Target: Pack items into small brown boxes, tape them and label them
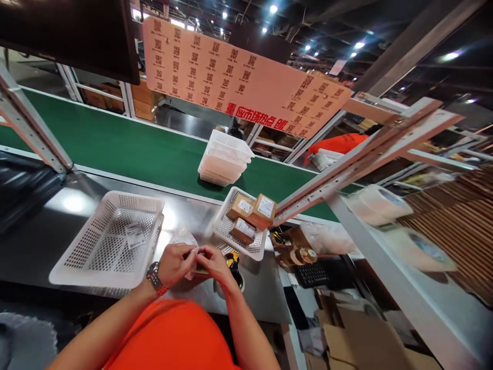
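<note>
Clear, Crumpled Plastic Bag (183, 237) Found Pinched in Both Hands

The left hand (177, 263), a metal-banded watch (154, 277) at its wrist, gripped the bag between thumb and fingers; the right hand (213, 262) pinched the same bag just beside it. The bag was located over the shiny grey metal desk (262, 282) — between a white perforated plastic basket (110, 252) on the left, containing a white-labelled packet (134, 235), and a second basket (254, 248) on the right, containing three brown cardboard boxes (243, 231). A yellow-and-black tool (233, 258) — partly hidden — lay near the right hand. Stacked white plastic baskets (222, 165) stood on the long green belt (154, 146) beyond.
</note>
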### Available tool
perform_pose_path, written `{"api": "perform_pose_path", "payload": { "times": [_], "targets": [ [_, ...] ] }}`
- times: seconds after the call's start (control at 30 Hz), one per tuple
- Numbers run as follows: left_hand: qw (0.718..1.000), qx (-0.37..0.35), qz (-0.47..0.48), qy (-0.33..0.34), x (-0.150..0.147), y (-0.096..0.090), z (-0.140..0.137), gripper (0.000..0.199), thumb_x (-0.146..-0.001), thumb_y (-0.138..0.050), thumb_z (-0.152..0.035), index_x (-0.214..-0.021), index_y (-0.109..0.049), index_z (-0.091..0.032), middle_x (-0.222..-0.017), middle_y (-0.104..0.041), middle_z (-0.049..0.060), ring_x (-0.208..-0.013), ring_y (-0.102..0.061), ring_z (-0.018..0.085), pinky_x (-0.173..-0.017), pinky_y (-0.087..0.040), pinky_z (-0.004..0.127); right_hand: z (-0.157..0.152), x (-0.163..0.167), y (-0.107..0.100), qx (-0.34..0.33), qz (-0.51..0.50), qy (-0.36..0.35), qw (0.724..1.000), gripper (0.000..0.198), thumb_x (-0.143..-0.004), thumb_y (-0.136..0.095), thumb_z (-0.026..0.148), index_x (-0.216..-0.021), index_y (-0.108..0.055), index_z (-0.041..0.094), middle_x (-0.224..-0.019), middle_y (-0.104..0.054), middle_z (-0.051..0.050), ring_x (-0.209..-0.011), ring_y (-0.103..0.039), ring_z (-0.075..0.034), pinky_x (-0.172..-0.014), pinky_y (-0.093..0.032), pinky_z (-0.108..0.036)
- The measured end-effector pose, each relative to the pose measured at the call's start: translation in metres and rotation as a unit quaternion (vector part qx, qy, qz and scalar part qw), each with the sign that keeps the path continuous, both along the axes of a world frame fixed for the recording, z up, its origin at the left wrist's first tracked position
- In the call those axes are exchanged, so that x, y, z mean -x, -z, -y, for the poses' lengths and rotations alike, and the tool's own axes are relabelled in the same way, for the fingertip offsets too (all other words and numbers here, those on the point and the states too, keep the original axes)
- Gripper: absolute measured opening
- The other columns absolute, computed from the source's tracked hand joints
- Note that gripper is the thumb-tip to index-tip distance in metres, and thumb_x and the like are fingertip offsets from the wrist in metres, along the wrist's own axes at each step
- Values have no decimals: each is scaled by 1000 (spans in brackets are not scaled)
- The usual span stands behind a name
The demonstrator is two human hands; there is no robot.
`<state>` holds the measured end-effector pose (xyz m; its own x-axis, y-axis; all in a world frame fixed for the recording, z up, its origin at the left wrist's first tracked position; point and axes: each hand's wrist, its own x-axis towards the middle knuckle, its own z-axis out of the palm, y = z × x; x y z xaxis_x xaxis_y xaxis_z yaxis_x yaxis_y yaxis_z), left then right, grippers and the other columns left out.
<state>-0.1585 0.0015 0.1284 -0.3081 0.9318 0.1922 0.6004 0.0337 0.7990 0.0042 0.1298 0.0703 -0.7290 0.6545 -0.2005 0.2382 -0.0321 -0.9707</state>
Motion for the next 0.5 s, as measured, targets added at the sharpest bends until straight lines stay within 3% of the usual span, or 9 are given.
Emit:
{"api": "perform_pose_path", "payload": {
  "times": [0.1,0.17,0.2,0.27,0.33,0.4,0.5],
  "targets": [
    [999,-4,44,28,-3,-5,-2,40,-105,-55,-35,-91,-91,-25,-84,-87,5,-75,-77,20,-78,-59,32,2,-3,1,-56,7,88,995,35,-87,-78,56,-93,-81,22,-90,-79,-4,-85,-71,-23,-86,-60,-38],
    [997,-5,80,-13,0,-5,-8,36,-101,-58,-35,-96,-92,-23,-93,-90,6,-82,-81,22,-79,-60,32,3,-13,-3,-93,-6,115,989,38,-93,-73,54,-112,-82,23,-114,-83,-9,-104,-76,-27,-97,-62,-42],
    [994,0,102,-35,1,-5,-12,35,-100,-60,-36,-98,-92,-22,-95,-91,6,-83,-81,22,-79,-61,33,5,-20,-5,-105,-14,111,988,46,-94,-73,53,-128,-80,23,-131,-81,-12,-118,-76,-30,-105,-62,-46],
    [986,17,157,-56,-2,-2,-23,34,-98,-63,-37,-103,-92,-20,-98,-91,7,-80,-81,22,-75,-63,32,8,-32,-7,-141,-8,87,986,82,-86,-85,53,-160,-63,24,-162,-67,-17,-145,-66,-37,-119,-58,-54],
    [978,31,203,-28,-14,3,-33,33,-98,-64,-36,-105,-91,-19,-94,-91,7,-73,-79,21,-70,-63,32,12,-39,-7,-216,29,61,974,109,-75,-95,45,-171,-51,23,-173,-57,-21,-157,-57,-43,-128,-51,-62],
    [976,28,214,26,-30,10,-38,32,-100,-62,-34,-101,-90,-20,-86,-88,7,-71,-78,20,-70,-63,32,11,-42,-4,-288,59,38,955,92,-81,-88,36,-166,-57,21,-166,-63,-22,-150,-63,-42,-128,-51,-66],
    [981,16,179,80,-41,29,-35,27,-99,-67,-32,-109,-88,-19,-86,-86,8,-77,-79,21,-78,-65,34,0,-48,5,-325,69,4,943,61,-91,-69,25,-152,-71,21,-147,-77,-17,-134,-73,-36,-119,-57,-60]
  ]
}}
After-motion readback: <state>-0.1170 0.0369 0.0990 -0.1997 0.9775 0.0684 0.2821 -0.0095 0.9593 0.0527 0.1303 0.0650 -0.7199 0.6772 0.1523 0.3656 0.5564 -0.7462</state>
